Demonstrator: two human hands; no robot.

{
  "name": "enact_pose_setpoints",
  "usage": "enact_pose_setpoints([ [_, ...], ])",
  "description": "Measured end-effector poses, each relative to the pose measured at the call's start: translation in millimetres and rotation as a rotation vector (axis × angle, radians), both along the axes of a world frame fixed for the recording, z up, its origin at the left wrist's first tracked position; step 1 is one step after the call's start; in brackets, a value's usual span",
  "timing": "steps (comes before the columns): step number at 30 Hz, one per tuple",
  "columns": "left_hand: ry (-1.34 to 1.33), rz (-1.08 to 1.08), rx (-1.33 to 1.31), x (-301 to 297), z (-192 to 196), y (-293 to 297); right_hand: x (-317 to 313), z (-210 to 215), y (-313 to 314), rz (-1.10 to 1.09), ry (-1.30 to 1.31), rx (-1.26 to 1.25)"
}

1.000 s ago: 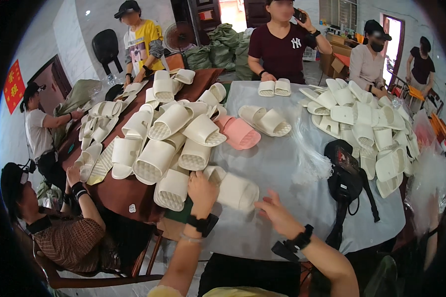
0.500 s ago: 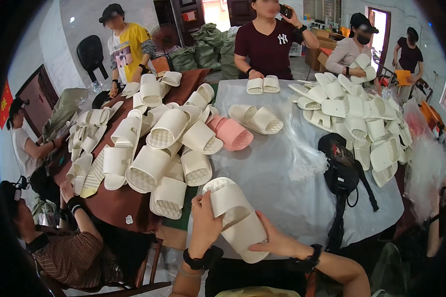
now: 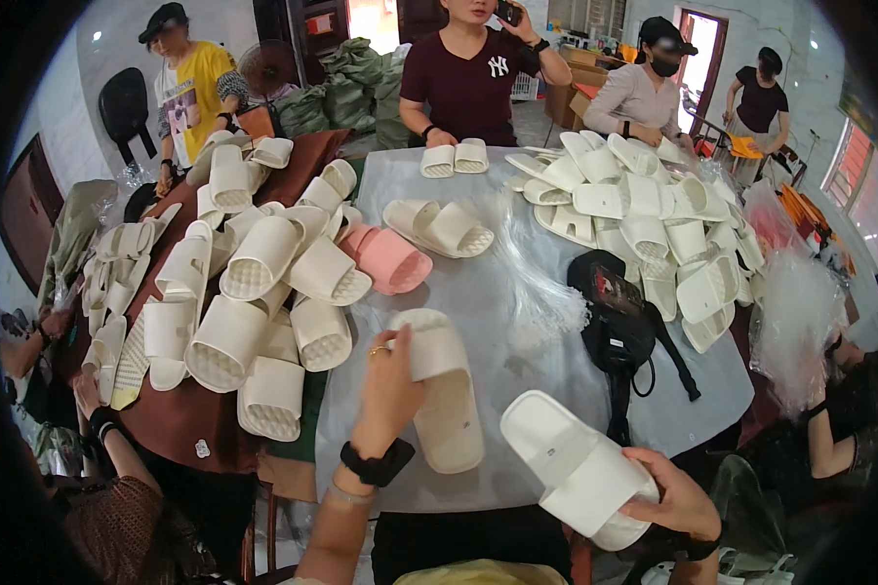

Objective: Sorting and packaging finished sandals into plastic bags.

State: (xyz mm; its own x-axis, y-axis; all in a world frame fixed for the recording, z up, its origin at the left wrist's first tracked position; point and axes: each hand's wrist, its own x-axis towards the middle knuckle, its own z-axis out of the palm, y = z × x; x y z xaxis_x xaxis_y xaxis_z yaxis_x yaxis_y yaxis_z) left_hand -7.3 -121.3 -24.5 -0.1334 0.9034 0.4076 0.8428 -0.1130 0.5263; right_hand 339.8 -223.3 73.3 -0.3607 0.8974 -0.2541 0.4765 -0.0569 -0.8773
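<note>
My left hand [image 3: 391,388] grips a cream slide slipper [image 3: 446,410] by its strap side, sole insole facing up over the near edge of the grey table. A second cream slipper [image 3: 585,473] is in my right hand [image 3: 675,495], its fingers closed round the toe end, the heel pointing up and left. The two slippers are apart. Beyond them lie a pink pair of slippers [image 3: 388,260] and a cream pair [image 3: 441,228]. To the left, a heap of cream slippers [image 3: 260,257] covers the brown cloth's edge.
A larger heap of cream slippers [image 3: 642,203] fills the right back. A black backpack [image 3: 607,317] and a bundle of clear plastic bags [image 3: 539,292] lie on the grey table [image 3: 400,492]. Several people work around; one across the table rests a hand by another pair [image 3: 455,159].
The two slippers, together before, are now separated: one has moved right with my right hand, the other stays in my left. My view has turned to the right.
</note>
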Motion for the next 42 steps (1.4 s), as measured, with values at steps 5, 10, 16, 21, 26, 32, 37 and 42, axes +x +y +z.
enact_pose_setpoints([
  [5,-0.110,-0.247,-0.101,23.6,-3.4,-19.3,19.2,40.1,-10.4,-0.138,-0.279,0.177],
  [10,-0.342,-0.800,-0.208,50.8,47.6,-104.6,-11.4,40.4,37.9,0.424,-0.188,0.210],
  [16,-0.751,-0.266,-0.441,21.5,-16.8,-148.3,-96.8,-13.5,98.5,0.437,0.232,-0.033],
  [21,-0.975,0.188,-0.238,-28.8,-52.1,-159.4,-154.1,-108.1,130.0,0.332,-0.100,0.469],
  [26,-0.732,0.183,-0.196,-16.0,-55.3,-142.1,-170.8,-116.0,133.0,0.251,-0.412,0.638],
  [32,-0.344,0.166,-0.351,16.9,-31.9,-119.2,-122.3,-129.2,144.0,0.260,-0.118,0.601],
  [37,0.094,0.218,-0.203,-1.1,5.2,-135.3,-76.9,-114.3,159.4,0.107,-0.006,0.388],
  [42,0.271,-0.151,-0.165,3.8,80.4,-89.6,-61.1,-104.5,190.5,-0.284,-0.036,0.397],
])
